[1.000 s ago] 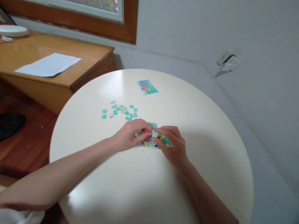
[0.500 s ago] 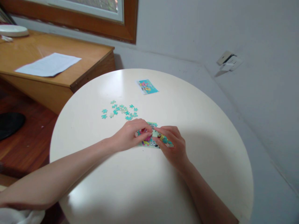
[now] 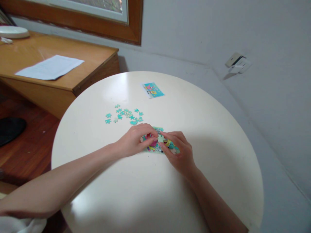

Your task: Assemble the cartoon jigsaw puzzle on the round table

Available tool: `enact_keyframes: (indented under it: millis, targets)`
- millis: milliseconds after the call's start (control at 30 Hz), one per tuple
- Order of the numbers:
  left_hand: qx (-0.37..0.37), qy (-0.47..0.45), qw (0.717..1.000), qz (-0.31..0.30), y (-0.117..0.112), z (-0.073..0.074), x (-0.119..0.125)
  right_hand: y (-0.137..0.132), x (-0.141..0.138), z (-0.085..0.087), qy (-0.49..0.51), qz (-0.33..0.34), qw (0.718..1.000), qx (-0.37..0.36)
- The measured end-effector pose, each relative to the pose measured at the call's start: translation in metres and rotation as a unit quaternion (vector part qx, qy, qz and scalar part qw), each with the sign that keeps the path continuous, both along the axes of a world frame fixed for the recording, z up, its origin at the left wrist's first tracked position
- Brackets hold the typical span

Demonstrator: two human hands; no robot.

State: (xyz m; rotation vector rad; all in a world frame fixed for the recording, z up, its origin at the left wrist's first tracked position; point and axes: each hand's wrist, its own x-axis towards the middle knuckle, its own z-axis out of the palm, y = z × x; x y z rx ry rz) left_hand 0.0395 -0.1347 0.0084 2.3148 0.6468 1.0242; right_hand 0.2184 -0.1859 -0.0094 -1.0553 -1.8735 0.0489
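Between both hands, flat on round cream counter: partly assembled jigsaw, thin card, printed with bright cartoon figures in pink, yellow and turquoise. Outline roughly rectangular; long axis running from left hand toward right hand, slightly angled down to the right, far edge half covered by fingers.

Left hand: palm down, fingers curled, thumb and forefinger tips closed lightly at the jigsaw's upper left part. Whether a separate piece sits in that grip: cannot tell, too small and hidden.

Right hand: palm down over the jigsaw's right end, thumb and forefinger pinched shut on one small pale puzzle piece, held at the meeting point of both grips, touching or just above the jigsaw surface.

Beyond left grip, well apart from the jigsaw: loose turquoise pieces, small, knobbed, scattered in a flat cluster, none stacked.

Farther beyond both grips, near the counter's far rim: reference card, small rectangle, glossy, same cartoon print, long axis angled toward the wall.

Counter surface: smooth, glossy, light reflections visible.

Far left of left arm: wooden desk, brown grain, carrying white paper sheet and white plate.
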Motion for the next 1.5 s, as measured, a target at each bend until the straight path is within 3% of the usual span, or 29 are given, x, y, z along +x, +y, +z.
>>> enact_keyframes:
  millis: [1500]
  targets:
    - [0.002, 0.007, 1.0, -0.011, 0.001, -0.0031, -0.0001, 0.0002, 0.0016, -0.0009, 0.001, 0.041, 0.999, -0.029]
